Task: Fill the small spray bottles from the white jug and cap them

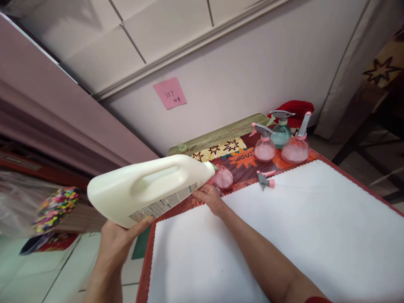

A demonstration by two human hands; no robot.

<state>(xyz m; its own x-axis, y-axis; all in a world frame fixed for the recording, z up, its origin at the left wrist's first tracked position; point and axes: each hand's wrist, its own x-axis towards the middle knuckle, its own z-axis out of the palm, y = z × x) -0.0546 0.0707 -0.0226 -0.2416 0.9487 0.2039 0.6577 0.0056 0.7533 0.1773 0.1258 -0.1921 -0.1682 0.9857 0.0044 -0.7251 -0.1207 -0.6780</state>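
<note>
My left hand (118,240) grips the bottom of a large white jug (148,187), which is tipped on its side with its neck pointing right. The jug's mouth meets the open top of a small pink spray bottle (223,177) on the table. My right hand (208,197) is closed around the base of that pink bottle, partly hidden behind the jug. A loose grey and pink spray head (265,180) lies on the table just right of the bottle.
Three filled spray bottles stand at the table's far edge: pink (264,148), teal (280,130), pink (296,148). A white cloth (284,235) covers the red-edged table. A pink note (169,93) hangs on the wall. A bag of coloured bits (55,208) sits lower left.
</note>
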